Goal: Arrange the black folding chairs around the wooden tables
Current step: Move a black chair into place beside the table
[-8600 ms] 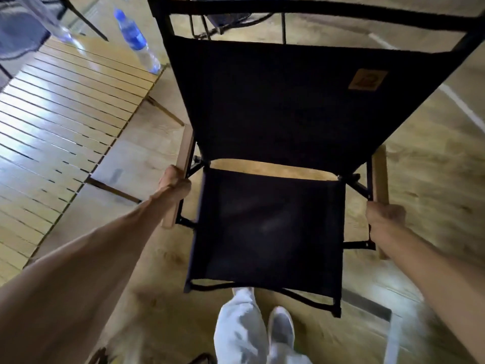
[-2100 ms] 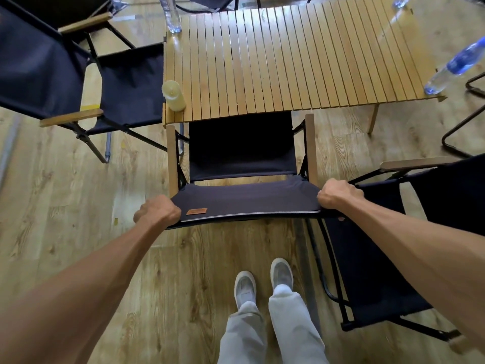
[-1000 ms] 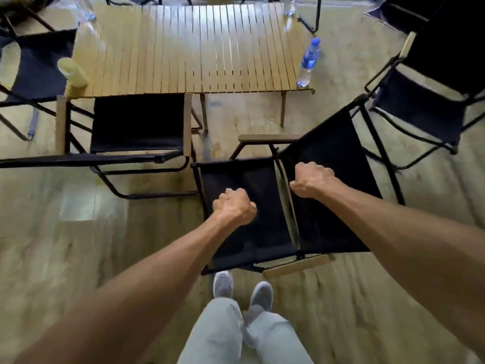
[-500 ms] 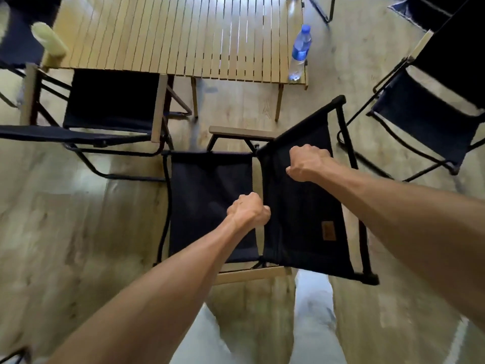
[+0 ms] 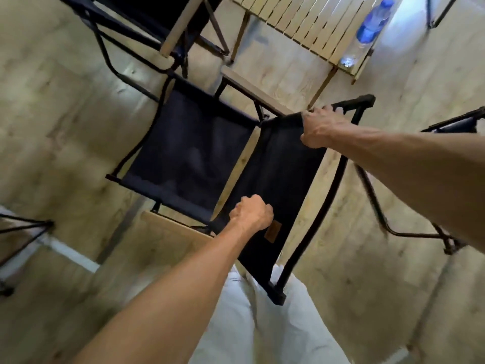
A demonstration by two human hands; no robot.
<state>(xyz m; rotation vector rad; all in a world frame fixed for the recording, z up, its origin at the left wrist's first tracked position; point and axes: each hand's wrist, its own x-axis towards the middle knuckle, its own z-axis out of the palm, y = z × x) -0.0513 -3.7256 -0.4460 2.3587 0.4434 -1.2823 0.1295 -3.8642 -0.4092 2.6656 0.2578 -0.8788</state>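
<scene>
A black folding chair (image 5: 189, 156) with wooden armrests sits in the middle of the view, its fabric backrest turned toward me. My left hand (image 5: 252, 212) grips the near part of the backrest beside a small brown label. My right hand (image 5: 322, 127) grips the backrest's far top edge near its corner. The slatted wooden table (image 5: 309, 24) stands just beyond, at the top. Another black chair (image 5: 147, 19) stands tucked at the table's near side, top left.
A blue-capped water bottle (image 5: 367, 32) stands on the table's corner. More black chair frames show at the right edge (image 5: 451, 124) and at the left edge (image 5: 21, 232). My white trousers (image 5: 262, 324) are below. The floor is light wood.
The view has tilted and closed in on the chair. The chair has turned, its backrest now swung nearer my legs. Both hands keep hold of the backrest; the left has shifted toward the label.
</scene>
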